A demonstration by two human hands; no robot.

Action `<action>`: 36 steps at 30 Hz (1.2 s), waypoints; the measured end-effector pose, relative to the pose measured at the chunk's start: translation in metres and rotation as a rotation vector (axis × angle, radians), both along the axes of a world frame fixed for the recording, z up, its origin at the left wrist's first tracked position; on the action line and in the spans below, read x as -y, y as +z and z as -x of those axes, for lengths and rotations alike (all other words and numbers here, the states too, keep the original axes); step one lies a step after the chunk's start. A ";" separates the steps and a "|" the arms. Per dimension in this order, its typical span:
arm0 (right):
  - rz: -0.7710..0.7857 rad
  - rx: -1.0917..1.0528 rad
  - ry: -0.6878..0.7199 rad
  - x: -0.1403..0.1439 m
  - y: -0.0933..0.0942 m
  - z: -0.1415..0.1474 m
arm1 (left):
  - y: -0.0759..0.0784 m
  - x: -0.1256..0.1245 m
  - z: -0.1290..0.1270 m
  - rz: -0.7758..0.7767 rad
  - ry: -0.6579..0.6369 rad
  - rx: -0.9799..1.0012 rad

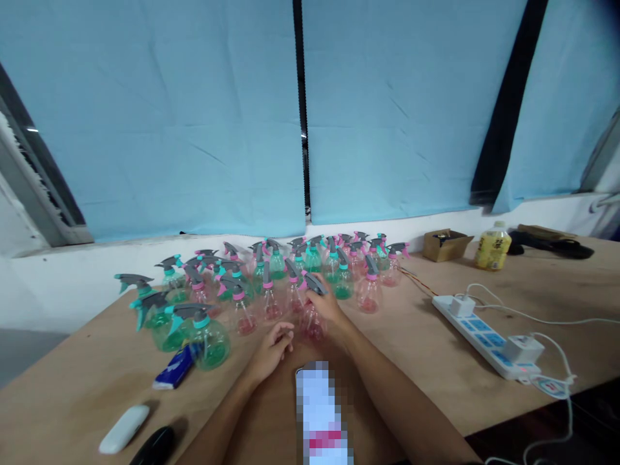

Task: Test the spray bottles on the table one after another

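Observation:
My right hand is closed around the neck of a clear pink spray bottle with a grey and pink trigger head, which stands upright at the front of the group. My left hand hovers or rests just left of that bottle, fingers loosely curled and apart, holding nothing I can see. Close beyond it stand pink spray bottles, one to the left and another behind. A green spray bottle with a turquoise collar is at the front left. Many more pink and green ones crowd behind.
A pixelated phone-like slab lies between my forearms. To the left are a blue packet, a white case and a black object. Rightward are a power strip with cables, a cardboard box and a yellow-labelled bottle.

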State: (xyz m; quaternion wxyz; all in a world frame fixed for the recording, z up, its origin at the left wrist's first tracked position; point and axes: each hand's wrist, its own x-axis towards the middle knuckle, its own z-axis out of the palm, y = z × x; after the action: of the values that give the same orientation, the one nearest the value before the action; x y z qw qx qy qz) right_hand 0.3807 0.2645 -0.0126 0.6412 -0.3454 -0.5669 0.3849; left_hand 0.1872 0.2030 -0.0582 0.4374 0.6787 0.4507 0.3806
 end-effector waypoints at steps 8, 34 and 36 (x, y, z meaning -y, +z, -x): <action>0.145 0.023 0.431 0.010 0.011 -0.001 | 0.002 0.002 -0.001 0.009 -0.009 -0.002; 0.159 0.051 0.460 0.007 0.008 -0.005 | 0.007 0.006 -0.004 0.012 -0.019 -0.042; 0.186 0.039 0.436 0.006 0.006 -0.005 | 0.007 0.006 -0.003 0.012 -0.014 -0.048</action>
State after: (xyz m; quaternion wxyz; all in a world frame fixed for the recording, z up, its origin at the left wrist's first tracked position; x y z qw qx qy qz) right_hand 0.3856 0.2582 -0.0064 0.4973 -0.2796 -0.6025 0.5582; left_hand 0.1905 0.1971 -0.0515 0.4332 0.6881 0.4588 0.3582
